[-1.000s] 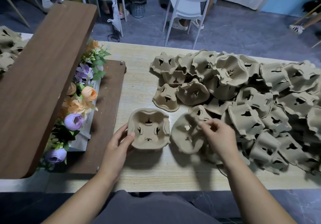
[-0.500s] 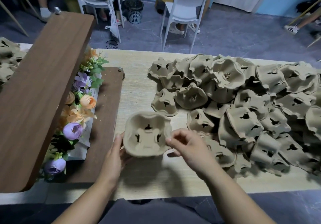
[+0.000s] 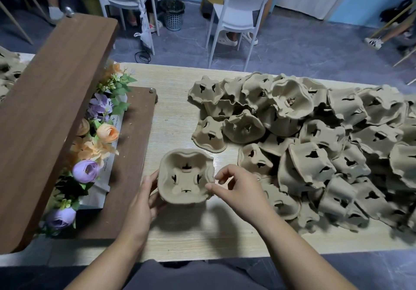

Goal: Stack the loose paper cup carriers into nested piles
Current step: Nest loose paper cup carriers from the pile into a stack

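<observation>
Nesting step: left hand (image 3: 144, 199) grips the carrier pile (image 3: 185, 177) near the front edge of the bench (image 3: 180, 240). The right hand (image 3: 238, 188) curls at its rim, grip we cannot tell. Next we need another from the loose heap (image 3: 315, 154), wells aligned.

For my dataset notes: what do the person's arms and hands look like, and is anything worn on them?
The left forearm and right forearm are bare to the frame edge; no sleeve shows. The left hand and right hand carry no glove, ring, watch or bracelet that I can see.
</observation>
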